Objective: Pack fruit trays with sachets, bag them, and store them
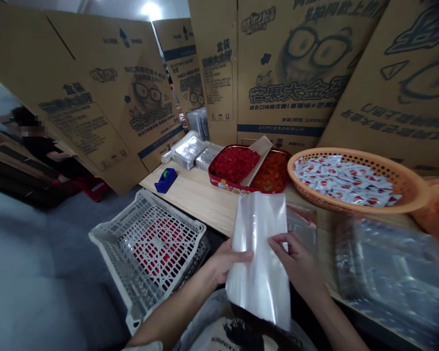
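Brown cardboard cartons [292, 63] rise at twelve o'clock behind a wooden table [193, 204]. An orange basket [354, 155] sits at two o'clock, a white plastic crate [113, 243] at nine. Near six o'clock, a clear plastic bag [259, 273] hangs pinched between the closed fingers of the left hand [229, 261] and the right hand [296, 258].

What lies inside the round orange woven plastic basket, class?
Many small white-and-red sachets lie inside the round orange woven plastic basket; they cover its floor, and lower sachets are hidden.
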The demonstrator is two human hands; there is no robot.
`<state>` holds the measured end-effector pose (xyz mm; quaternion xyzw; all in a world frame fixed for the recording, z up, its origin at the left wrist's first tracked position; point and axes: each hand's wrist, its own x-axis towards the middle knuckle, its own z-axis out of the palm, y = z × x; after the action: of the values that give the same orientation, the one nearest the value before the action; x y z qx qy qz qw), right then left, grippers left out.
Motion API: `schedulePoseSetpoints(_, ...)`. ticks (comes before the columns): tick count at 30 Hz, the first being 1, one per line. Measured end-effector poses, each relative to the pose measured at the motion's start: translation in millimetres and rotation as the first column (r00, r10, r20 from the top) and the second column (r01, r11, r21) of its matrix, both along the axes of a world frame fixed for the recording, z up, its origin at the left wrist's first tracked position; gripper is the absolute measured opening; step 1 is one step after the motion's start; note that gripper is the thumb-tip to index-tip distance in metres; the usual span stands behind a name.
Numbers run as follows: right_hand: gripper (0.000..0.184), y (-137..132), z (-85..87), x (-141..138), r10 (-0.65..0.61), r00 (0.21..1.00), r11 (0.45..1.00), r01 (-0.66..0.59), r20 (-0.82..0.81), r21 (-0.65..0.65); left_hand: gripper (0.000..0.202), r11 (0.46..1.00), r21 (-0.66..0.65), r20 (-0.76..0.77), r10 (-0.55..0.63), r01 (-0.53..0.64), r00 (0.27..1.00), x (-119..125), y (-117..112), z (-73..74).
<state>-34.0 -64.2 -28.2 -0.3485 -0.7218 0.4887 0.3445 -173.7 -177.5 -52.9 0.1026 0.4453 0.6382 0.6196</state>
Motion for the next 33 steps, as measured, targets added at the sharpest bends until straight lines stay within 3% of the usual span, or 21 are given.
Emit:
schedulePoseSetpoints(5, 0.031, 11, 0.9, 13, -0.003, 0.998, 0.981, -0.009, -0.06, -0.195, 0.062, 0.998, -0.06, -0.008, -0.016, 0.016, 1.0, -5, -4, -0.3)
schedulePoseSetpoints(8, 0.026, 20, -2.9, 18, -0.121, 0.971, 0.914, 0.029, -0.204, -0.404, 0.062, 0.992, -0.1, -0.014, -0.08, 0.078, 0.997, -16, -12, -0.2)
schedulePoseSetpoints(10, 0.024, 29, -3.8, 17, -0.198, 0.944, 0.885, 0.057, -0.263, -0.463, 0.061, 0.986, -0.12, -0.026, -0.117, 0.113, 0.993, -22, -17, -2.2)
schedulePoseSetpoints(15, 0.022, 59, 8.7, 0, -0.295, 0.881, 0.883, 0.103, -0.37, -0.457, 0.064, 0.981, -0.134, -0.029, -0.148, 0.143, 0.988, -27, -16, -6.9)
schedulePoseSetpoints(20, 0.02, 86, 26.2, -23, -0.263, 0.867, 0.865, 0.017, -0.424, -0.502, 0.059, 0.987, -0.044, 0.014, -0.156, 0.157, 0.988, -28, -8, -8.0)
schedulePoseSetpoints(27, 0.021, 93, 26.9, -37, -0.229, 0.855, 0.786, -0.12, -0.465, -0.607, 0.056, 0.984, -0.011, 0.059, -0.178, 0.179, 0.982, -34, -10, -7.3)
schedulePoseSetpoints(33, 0.027, 100, 28.6, -41, -0.161, 0.894, 0.796, -0.132, -0.418, -0.59, 0.055, 0.976, 0.014, 0.052, -0.219, 0.219, 0.974, -29, -14, -5.6)
